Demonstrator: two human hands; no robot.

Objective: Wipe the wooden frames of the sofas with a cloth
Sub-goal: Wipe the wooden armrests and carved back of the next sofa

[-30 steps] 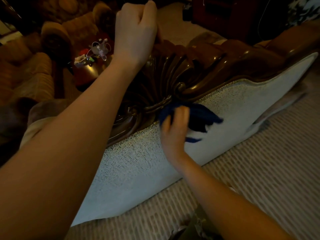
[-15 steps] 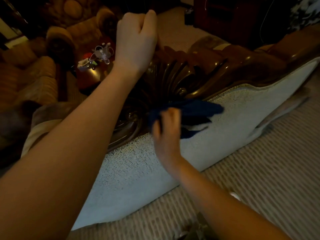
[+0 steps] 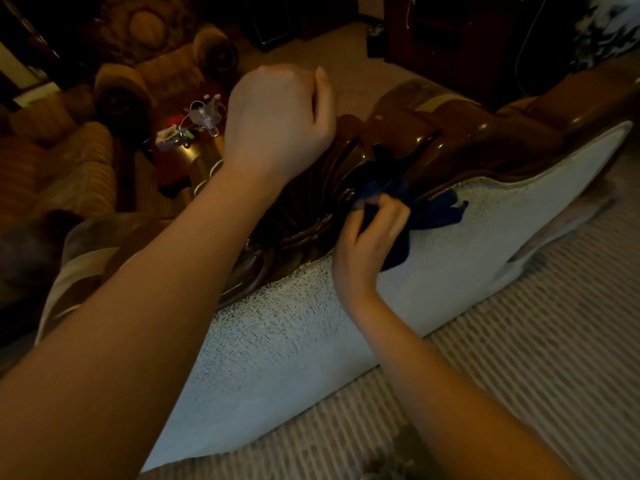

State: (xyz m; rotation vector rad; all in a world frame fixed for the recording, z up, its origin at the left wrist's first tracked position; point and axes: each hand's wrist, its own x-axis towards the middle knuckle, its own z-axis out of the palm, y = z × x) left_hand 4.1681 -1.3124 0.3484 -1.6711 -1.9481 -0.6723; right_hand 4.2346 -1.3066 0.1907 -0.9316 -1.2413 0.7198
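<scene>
While the right hand [image 3: 372, 237] is gripping a crumpled dark blue cloth [image 3: 420, 211], it is pressing that cloth against the glossy dark brown carved wooden frame [image 3: 450, 140] running along the top of the sofa back, right where the fan-shaped carving meets the upholstery. Part of the cloth is bunching under the curled fingers and thumb, and its loose end is trailing to the right over the pale speckled fabric panel [image 3: 294, 358] of the sofa back. The left hand [image 3: 278, 116] is sitting clenched on the top edge of the carved crest, its knuckles facing the camera; whether its fingers are wrapping around the wood is hidden from this angle. Both bare forearms are reaching in from the bottom of the view. Beyond the sofa, a brown striped upholstered armchair [image 3: 69, 181] is standing at the left, and a small round counter [image 3: 187, 157] beside it is carrying a jumble of small white and coloured items too dim to identify. Ribbed beige carpet [image 3: 536, 358] is covering the floor.
</scene>
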